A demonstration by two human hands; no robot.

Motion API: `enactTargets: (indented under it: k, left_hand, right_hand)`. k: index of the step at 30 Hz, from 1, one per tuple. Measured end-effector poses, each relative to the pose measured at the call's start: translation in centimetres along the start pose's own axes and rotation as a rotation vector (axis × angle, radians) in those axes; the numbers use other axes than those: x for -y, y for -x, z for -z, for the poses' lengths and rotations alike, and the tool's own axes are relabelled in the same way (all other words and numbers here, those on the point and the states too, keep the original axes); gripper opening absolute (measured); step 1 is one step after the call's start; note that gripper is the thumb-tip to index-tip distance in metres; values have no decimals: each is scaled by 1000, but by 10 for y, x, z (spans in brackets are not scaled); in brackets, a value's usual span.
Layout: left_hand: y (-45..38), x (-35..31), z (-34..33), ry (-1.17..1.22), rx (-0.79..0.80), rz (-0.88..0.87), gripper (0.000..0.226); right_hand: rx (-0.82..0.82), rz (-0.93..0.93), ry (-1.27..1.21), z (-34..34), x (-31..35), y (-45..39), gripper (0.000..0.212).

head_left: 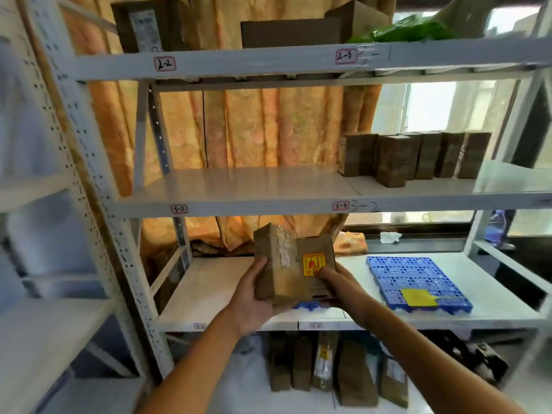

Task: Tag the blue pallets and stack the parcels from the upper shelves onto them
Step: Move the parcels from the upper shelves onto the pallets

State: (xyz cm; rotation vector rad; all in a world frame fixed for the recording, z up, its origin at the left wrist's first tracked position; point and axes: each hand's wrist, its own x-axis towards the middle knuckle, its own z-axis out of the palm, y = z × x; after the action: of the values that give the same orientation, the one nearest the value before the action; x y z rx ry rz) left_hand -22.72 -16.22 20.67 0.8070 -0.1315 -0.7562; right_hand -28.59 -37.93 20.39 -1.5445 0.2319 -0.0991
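A person is standing before a pale grey metal shelving rack (209,67) whose beams are carrying small handwritten labels reading 2-2, 2-3, 3-2 and 3-3. An orange patterned curtain (254,130) is hanging behind the rack, and daylight is coming through a window (430,106) at the right.

The left hand (254,297) is gripping the left side and underside of a brown cardboard parcel (277,264), thumb curled onto its front. The right hand (340,285) is holding a second parcel (316,264), one with a yellow and red sticker, pressed against the first; its fingers are lying across that sticker. Both parcels are being held together just above a blue pallet (310,306), of which only the front edge is showing beneath them, on the white lower shelf (209,288).

A second blue pallet (418,279) is lying flat on the same shelf to the right, with a yellow tag (418,297) sitting on its near part.

On the middle shelf (239,186), a row of brown parcels (415,155) is standing upright at the right end. On the top shelf, dark boxes (286,32) and a green bag (415,31) are resting. Below the lower shelf, more brown parcels (328,366) are standing side by side on the floor level.
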Motion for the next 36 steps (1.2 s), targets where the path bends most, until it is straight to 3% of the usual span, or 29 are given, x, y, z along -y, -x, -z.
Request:
enactTargets:
  k: [4, 7, 10, 13, 15, 21, 25, 30, 36]
  left_hand:
    - [6, 54, 25, -97, -274, 1, 89]
    - [2, 75, 34, -340, -461, 7, 88]
    - [-6, 79, 33, -498, -546, -18, 75]
    - [-29, 69, 38, -556, -543, -146, 54]
    - [-49, 59, 45, -558, -512, -129, 50]
    - [-126, 12, 102, -480, -547, -8, 70]
    - [-176, -12, 133, -408, -479, 0, 81]
    - [-227, -54, 157, -323, -505, -30, 60]
    - [-291, -100, 166, -428, -577, -168, 44]
  right_hand:
    - [-76, -66, 8, 11, -42, 21, 69]
    - [-83, -127, -29, 14, -58, 25, 52]
    - [-35, -176, -25, 7, -69, 19, 43]
    - [-28, -196, -46, -5, -79, -4, 37]
    - [-45, -208, -80, -11, -85, -28, 35]
    - [-84, -241, -63, -24, -96, -124, 33]
    - [-135, -280, -27, -39, -105, -180, 35]
    - [-292, -261, -2, -46, -104, -241, 48]
    - [-516, -236, 123, -25, -93, -311, 66]
